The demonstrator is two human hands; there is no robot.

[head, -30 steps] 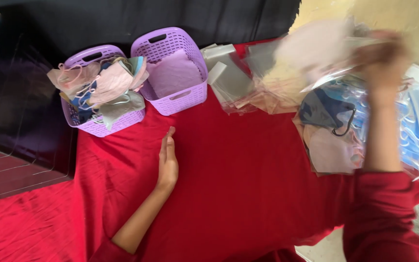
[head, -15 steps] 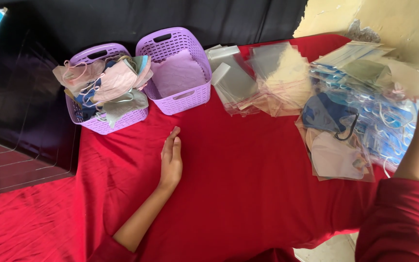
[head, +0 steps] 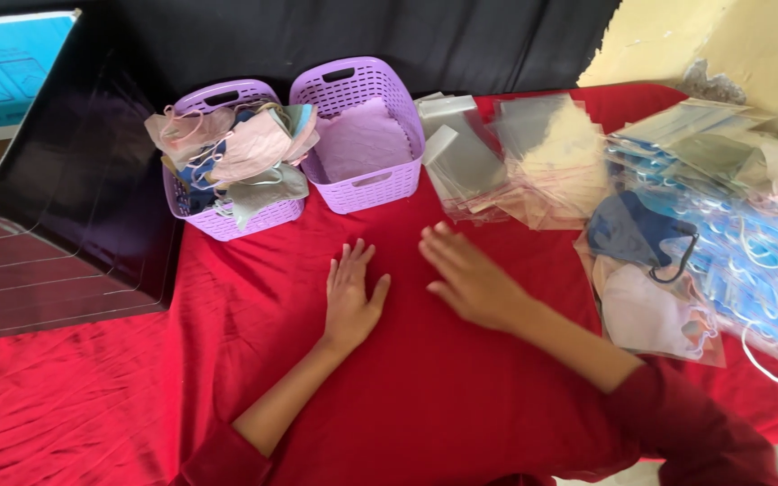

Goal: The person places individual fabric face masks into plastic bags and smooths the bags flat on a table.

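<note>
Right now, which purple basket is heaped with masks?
The left basket: masks spill over its rim. The right basket holds only a flat pink layer.

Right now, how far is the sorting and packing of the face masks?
Done: bagged masks lie piled on the right. In hand: nothing; the left hand lies flat on the red cloth and the right hand is open just above it. Left: loose masks fill one purple basket, and empty clear bags wait.

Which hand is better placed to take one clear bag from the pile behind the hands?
Probably the right hand: it lies closer to the clear bags, fingers pointing toward them. The left hand rests flat on the red cloth, farther away.
</note>
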